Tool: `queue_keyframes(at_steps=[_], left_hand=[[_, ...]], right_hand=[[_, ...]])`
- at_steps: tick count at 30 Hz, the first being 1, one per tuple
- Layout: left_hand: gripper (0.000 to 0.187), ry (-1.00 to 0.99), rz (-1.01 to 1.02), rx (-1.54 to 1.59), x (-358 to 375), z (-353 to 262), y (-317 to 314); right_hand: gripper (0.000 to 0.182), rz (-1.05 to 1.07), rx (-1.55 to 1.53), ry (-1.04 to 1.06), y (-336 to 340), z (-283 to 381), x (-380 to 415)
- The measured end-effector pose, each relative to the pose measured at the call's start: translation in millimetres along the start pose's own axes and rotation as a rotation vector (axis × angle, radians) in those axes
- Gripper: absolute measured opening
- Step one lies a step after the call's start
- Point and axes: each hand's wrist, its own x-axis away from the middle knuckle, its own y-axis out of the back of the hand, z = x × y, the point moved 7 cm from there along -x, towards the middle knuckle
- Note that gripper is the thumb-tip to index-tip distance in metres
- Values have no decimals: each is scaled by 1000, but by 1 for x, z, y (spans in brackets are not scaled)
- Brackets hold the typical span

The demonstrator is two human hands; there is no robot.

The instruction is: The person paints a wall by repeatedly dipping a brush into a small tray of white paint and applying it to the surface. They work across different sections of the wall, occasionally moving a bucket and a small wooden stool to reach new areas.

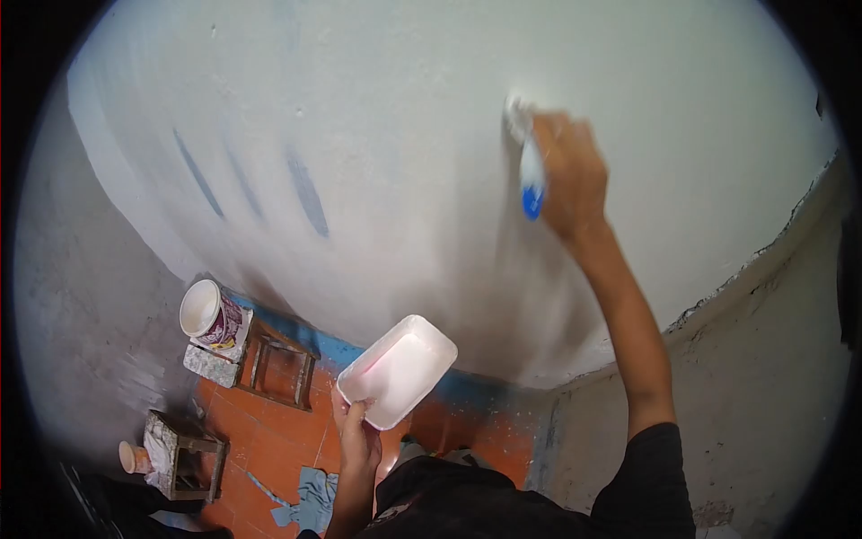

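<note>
My right hand [572, 171] is raised against the wall [395, 171], its fingers wrapped round a paintbrush [532, 166] with a pale handle and a blue end. The bristles are pressed to the whitish wall surface and look slightly blurred. Lower down, my left hand [357, 433] grips the near left corner of a white rectangular tray [440, 346], thumb over the rim. White paint coats the tray's inside, with a faint pink tint on one side. Several grey-blue streaks show on the wall's left part.
At the left, a wooden stool [277, 364] stands beside the wall, with an open paint bucket [218, 314] at its end. A smaller stool [193, 458] and an orange-pink cup [136, 458] are lower left. A grey cloth [314, 499] lies on the orange tiled floor [260, 427].
</note>
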Motion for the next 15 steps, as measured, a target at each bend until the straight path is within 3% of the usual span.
queue_keyframes(at_steps=[3, 5, 9, 11, 15], left_hand=[[54, 29, 32, -5, -12, -4, 1], [51, 43, 36, 28, -24, -9, 7], [50, 76, 74, 18, -50, -28, 21], [49, 97, 100, -13, -60, -40, 27], [50, 119, 155, -64, -85, -58, 39]], right_hand=[[30, -103, 93, 3, 3, 2, -17], [32, -39, 169, 43, -26, 17, 25], [36, 310, 61, 32, -100, 77, 165], [34, 400, 11, 7, -110, 93, 191], [34, 362, -153, -26, -101, 72, 146]])
